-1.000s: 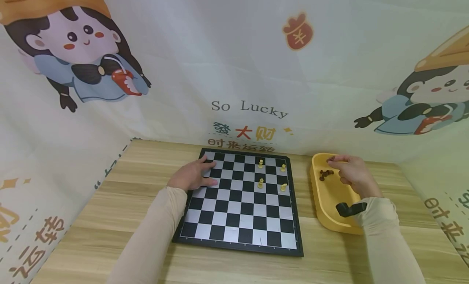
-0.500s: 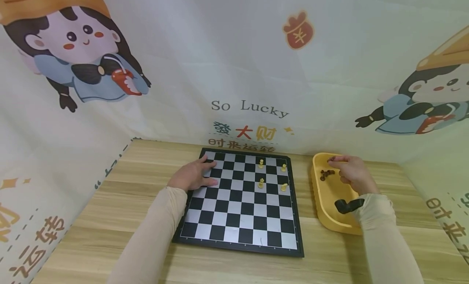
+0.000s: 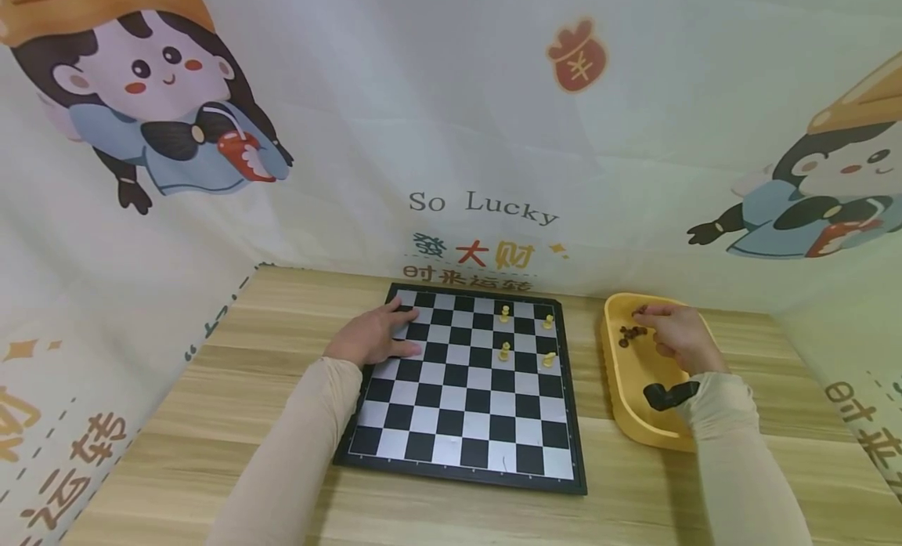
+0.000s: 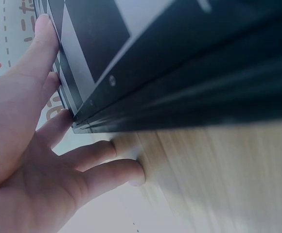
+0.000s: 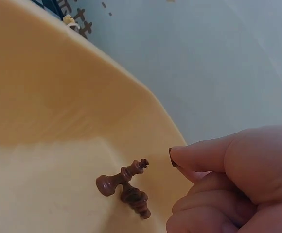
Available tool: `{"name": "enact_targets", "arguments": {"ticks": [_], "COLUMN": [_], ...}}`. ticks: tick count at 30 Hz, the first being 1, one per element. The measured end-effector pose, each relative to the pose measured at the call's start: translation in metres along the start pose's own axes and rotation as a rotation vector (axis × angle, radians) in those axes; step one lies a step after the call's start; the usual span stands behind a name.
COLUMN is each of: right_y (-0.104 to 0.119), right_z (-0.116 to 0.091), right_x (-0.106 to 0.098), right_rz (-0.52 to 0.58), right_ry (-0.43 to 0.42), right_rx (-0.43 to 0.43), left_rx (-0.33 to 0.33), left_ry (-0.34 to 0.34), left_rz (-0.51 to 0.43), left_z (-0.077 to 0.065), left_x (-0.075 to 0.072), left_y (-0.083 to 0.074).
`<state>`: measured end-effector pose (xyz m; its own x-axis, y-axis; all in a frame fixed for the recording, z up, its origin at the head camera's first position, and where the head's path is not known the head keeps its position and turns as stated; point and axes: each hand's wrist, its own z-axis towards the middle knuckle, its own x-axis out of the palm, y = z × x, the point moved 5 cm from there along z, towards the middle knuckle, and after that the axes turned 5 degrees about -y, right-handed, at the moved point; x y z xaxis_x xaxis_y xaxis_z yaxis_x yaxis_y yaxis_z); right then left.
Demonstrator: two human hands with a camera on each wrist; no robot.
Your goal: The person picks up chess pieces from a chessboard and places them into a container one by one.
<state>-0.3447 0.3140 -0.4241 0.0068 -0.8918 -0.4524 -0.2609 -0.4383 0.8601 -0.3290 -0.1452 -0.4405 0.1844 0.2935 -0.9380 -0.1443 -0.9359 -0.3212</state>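
Observation:
A black-and-white chessboard (image 3: pixel 458 381) lies on the wooden table. My left hand (image 3: pixel 369 336) rests at its left edge; in the left wrist view the thumb lies along the board's top while the other fingers (image 4: pixel 114 177) spread beside and below the edge. Several cream chess pieces (image 3: pixel 503 352) stand on the board's far right squares. Over the far end of a yellow tray (image 3: pixel 611 381), my right hand (image 3: pixel 682 338) pinches a dark brown chess piece (image 5: pixel 172 158) between thumb and forefinger, mostly hidden by them. Brown chess pieces (image 5: pixel 112 184) lie on the tray floor beside that hand.
A printed cloth (image 3: pixel 479 123) hangs close behind the board and tray and along both sides. Bare wooden tabletop (image 3: pixel 225 358) shows left of the board, and a narrow strip separates board and tray. A black device (image 3: pixel 669 395) sits on the right wrist.
The right hand's fingertips have shifted slightly over the tray, with the brown chess piece still pinched. The left hand and the cream chess pieces stay in place; the head view drifts a little.

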Motion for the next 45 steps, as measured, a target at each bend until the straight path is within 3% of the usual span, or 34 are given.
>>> {"name": "enact_targets", "arguments": {"ticks": [22, 45], "right_y": [-0.010, -0.013], "right_z": [0.008, 0.009], "right_x": [0.008, 0.005], "right_rz": [-0.046, -0.010], "right_ry": [0.039, 0.042], "right_rx": [-0.008, -0.003], "left_rx": [0.009, 0.005], "left_ry": [-0.001, -0.002], "left_rz": [-0.014, -0.006], "left_z": [0.000, -0.001], "left_x": [-0.002, -0.003], "left_y": [0.001, 0.000]}}
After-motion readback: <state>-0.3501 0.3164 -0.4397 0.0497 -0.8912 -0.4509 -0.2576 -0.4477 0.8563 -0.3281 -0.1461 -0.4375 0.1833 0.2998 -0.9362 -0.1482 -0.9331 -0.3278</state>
